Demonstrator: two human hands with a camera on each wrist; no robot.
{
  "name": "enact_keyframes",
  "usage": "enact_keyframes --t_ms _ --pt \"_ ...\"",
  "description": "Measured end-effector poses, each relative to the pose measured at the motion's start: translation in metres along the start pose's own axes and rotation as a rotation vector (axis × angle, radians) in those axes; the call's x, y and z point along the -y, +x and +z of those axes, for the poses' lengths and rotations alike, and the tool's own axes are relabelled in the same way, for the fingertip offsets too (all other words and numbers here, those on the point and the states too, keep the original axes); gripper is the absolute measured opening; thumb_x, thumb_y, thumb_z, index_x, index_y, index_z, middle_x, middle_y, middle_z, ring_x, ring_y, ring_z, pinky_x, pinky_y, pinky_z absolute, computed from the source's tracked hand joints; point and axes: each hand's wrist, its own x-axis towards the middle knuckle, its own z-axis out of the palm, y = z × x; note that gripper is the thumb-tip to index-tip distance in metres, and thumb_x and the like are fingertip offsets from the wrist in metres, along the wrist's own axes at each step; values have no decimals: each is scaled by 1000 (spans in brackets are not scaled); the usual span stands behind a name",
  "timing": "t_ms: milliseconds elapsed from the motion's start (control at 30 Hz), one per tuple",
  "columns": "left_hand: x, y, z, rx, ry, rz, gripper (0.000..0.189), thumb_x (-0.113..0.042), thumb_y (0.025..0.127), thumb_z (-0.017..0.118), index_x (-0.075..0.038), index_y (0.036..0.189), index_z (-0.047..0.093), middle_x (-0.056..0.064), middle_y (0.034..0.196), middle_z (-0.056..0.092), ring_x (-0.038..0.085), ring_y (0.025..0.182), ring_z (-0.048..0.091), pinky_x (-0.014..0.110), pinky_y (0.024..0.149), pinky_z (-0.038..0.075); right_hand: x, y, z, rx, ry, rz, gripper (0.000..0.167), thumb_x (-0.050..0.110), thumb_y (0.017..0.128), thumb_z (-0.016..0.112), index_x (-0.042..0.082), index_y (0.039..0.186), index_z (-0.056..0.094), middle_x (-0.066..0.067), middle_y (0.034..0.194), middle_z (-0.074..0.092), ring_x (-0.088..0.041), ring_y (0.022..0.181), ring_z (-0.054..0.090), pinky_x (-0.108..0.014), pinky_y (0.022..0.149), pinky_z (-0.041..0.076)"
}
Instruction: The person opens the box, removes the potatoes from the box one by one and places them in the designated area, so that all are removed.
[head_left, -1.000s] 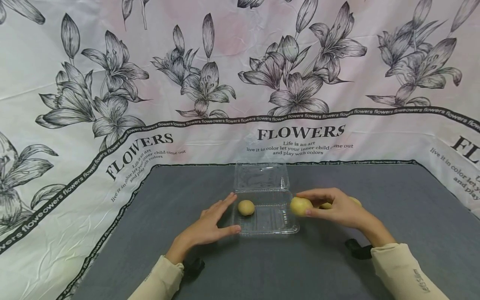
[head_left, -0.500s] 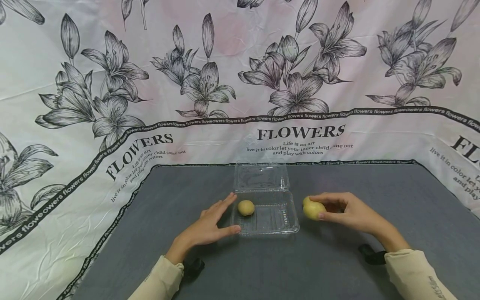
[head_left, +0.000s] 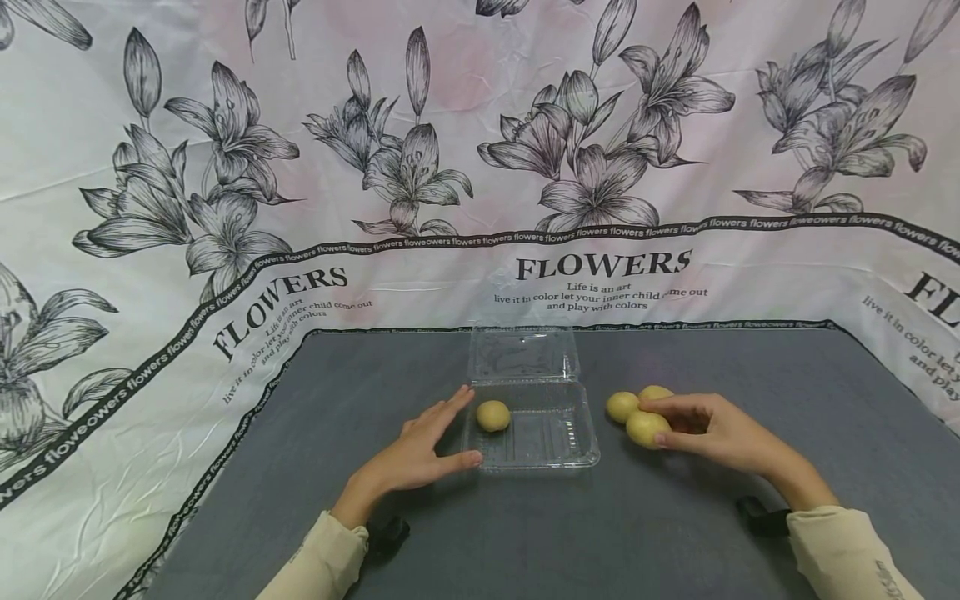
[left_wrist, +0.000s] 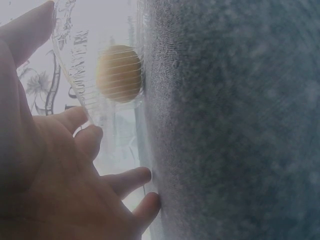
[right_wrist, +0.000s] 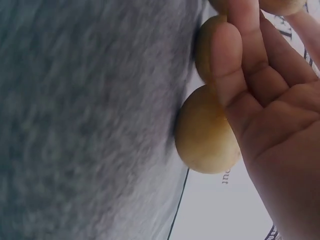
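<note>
An open clear plastic clamshell box (head_left: 536,446) stands mid-table with its lid (head_left: 522,354) tipped back. One round yellow fruit (head_left: 492,416) sits at the box's left side. My left hand (head_left: 416,446) is at that left side, fingers spread and fingertips at the rim. Right of the box, my right hand (head_left: 716,433) pinches another yellow fruit (head_left: 647,430) between thumb and fingers. Beside it lie two more yellow fruits, one to the left (head_left: 622,407) and one behind (head_left: 656,392). In the right wrist view, a fruit (right_wrist: 207,135) rests beyond the fingers.
A grey cloth (head_left: 525,533) covers the table. Behind and along the sides hangs a white curtain (head_left: 420,292) printed with flowers and lettering. Dark straps show near both wrists, one by the left sleeve (head_left: 311,558) and one by the right sleeve (head_left: 847,550).
My right hand has moved right, from the box's right edge to the loose fruits. Two fruits beside it now show more fully. The left hand and box have stayed put.
</note>
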Motion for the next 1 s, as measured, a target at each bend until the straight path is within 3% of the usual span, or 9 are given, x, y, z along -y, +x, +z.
enact_keyframes --t_ms 100,367,767,1000 --pt "1 0 1 3 -3 0 91 -55 93 68 -32 165 17 -11 172 10 40 158 15 75 116 13 -4 -3 -2 12 9 -17 43 7 92 75 -3 132 64 6 122 70 1 101 68 -21 77 57" --pt "0 0 1 3 -5 -3 91 -55 93 68 -32 165 17 -11 172 10 39 158 15 74 116 13 -9 -8 -3 40 21 -20 42 4 95 70 -9 134 61 -14 106 57 -7 80 70 -28 66 57" --pt "0 0 0 0 -2 -7 92 -55 93 68 -32 165 17 -12 172 10 39 158 15 75 116 13 -11 -8 -4 70 20 25 45 10 97 70 -7 137 59 -2 103 62 -15 74 67 -32 62 55" --pt "-1 0 0 1 -2 -7 91 -56 92 68 -33 165 17 -12 172 10 39 158 15 74 116 13 -11 -8 -1 32 5 14 44 10 96 71 -4 136 61 -9 107 61 -14 73 67 -30 61 55"
